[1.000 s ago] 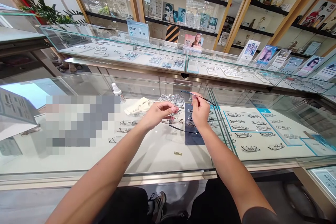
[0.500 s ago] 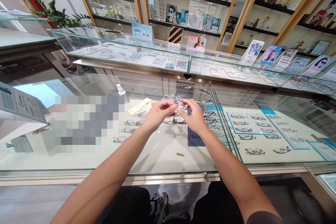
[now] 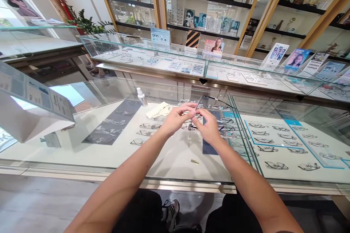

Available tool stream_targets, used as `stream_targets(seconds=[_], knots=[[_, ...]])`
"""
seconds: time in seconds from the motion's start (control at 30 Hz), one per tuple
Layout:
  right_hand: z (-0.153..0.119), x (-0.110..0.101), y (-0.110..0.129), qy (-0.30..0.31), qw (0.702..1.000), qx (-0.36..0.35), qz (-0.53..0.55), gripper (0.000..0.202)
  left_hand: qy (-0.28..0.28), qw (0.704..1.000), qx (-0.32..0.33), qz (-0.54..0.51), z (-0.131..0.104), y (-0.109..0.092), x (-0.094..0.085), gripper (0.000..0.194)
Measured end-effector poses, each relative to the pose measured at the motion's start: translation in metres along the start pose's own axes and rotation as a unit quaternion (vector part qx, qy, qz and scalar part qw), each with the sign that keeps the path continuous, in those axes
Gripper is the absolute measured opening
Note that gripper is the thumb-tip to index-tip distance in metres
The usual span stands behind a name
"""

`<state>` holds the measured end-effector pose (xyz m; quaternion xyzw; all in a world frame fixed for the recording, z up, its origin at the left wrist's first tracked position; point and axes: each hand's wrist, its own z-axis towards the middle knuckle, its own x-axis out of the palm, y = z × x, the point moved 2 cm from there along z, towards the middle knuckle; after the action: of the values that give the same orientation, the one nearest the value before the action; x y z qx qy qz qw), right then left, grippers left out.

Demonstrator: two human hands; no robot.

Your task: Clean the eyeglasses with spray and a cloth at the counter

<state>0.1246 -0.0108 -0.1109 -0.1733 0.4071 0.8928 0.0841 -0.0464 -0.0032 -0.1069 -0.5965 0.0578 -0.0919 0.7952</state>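
Observation:
Above the glass counter my left hand and my right hand meet, fingertips almost touching. Between them is a pair of dark-framed eyeglasses, pinched by the thumbs and fingers of both hands. One thin temple arm stretches up and off to the right; the other stands up close to my fingertips. My fingers cover much of the front of the frame. Beyond my left hand lies a cream cloth, and a white bottle stands behind it.
Several eyeglass frames are displayed under the glass. A small gold-coloured bar lies near the front edge. At left stands a folded display card. A second glass showcase runs behind, with cards on top.
The view has swung slightly left, so things sit further right. The glasses have turned in my fingers; their upright temple now tilts and the other angles down to the right.

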Motion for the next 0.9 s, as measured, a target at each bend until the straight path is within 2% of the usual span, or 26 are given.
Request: stream_targets(seconds=[0.1, 0.13, 0.2, 0.23, 0.3, 0.37, 0.4, 0.47, 0.5, 0.63, 0.7, 0.77, 0.83, 0.9], knots=[[0.000, -0.005, -0.001, -0.017, 1.000, 0.007, -0.021, 0.023, -0.021, 0.996, 0.059, 0.056, 0.004, -0.005, -0.006, 0.031], [0.000, -0.007, -0.002, -0.020, 0.999, 0.009, -0.033, 0.025, -0.054, 0.993, 0.079, 0.075, 0.006, -0.006, -0.011, 0.030], [0.001, -0.012, -0.005, -0.027, 0.998, 0.010, -0.059, 0.028, -0.163, 0.972, 0.112, 0.123, 0.012, -0.007, -0.030, 0.028], [0.002, -0.014, -0.006, -0.030, 0.997, 0.010, -0.069, 0.029, -0.235, 0.952, 0.122, 0.151, 0.014, -0.006, -0.042, 0.025], [0.004, -0.020, -0.009, -0.037, 0.996, 0.010, -0.079, 0.030, -0.381, 0.888, 0.138, 0.216, 0.016, -0.004, -0.069, 0.025], [0.005, -0.025, -0.010, -0.046, 0.996, 0.008, -0.081, 0.030, -0.475, 0.825, 0.134, 0.276, 0.017, 0.000, -0.096, 0.039], [0.006, -0.027, -0.011, -0.050, 0.995, 0.008, -0.080, 0.031, -0.500, 0.805, 0.119, 0.297, 0.017, 0.004, -0.108, 0.047], [0.008, -0.031, -0.012, -0.052, 0.996, 0.010, -0.075, 0.032, -0.526, 0.786, 0.060, 0.318, 0.020, 0.015, -0.130, 0.062], [0.009, -0.033, -0.013, -0.048, 0.996, 0.012, -0.071, 0.032, -0.528, 0.787, 0.028, 0.318, 0.021, 0.022, -0.140, 0.068], [0.015, -0.040, -0.017, -0.025, 0.998, 0.010, -0.064, 0.034, -0.485, 0.830, -0.052, 0.271, 0.030, 0.053, -0.165, 0.071], [0.018, -0.044, -0.019, -0.021, 0.998, 0.008, -0.059, 0.035, -0.474, 0.834, -0.080, 0.270, 0.031, 0.064, -0.171, 0.064], [0.021, -0.047, -0.021, -0.020, 0.998, 0.008, -0.053, 0.036, -0.475, 0.831, -0.099, 0.274, 0.031, 0.069, -0.174, 0.047], [0.023, -0.050, -0.022, -0.021, 0.999, 0.008, -0.047, 0.037, -0.481, 0.824, -0.108, 0.279, 0.030, 0.065, -0.173, 0.033], [0.025, -0.053, -0.021, -0.028, 0.999, 0.007, -0.036, 0.036, -0.481, 0.827, -0.076, 0.281, 0.032, 0.054, -0.167, 0.027]])
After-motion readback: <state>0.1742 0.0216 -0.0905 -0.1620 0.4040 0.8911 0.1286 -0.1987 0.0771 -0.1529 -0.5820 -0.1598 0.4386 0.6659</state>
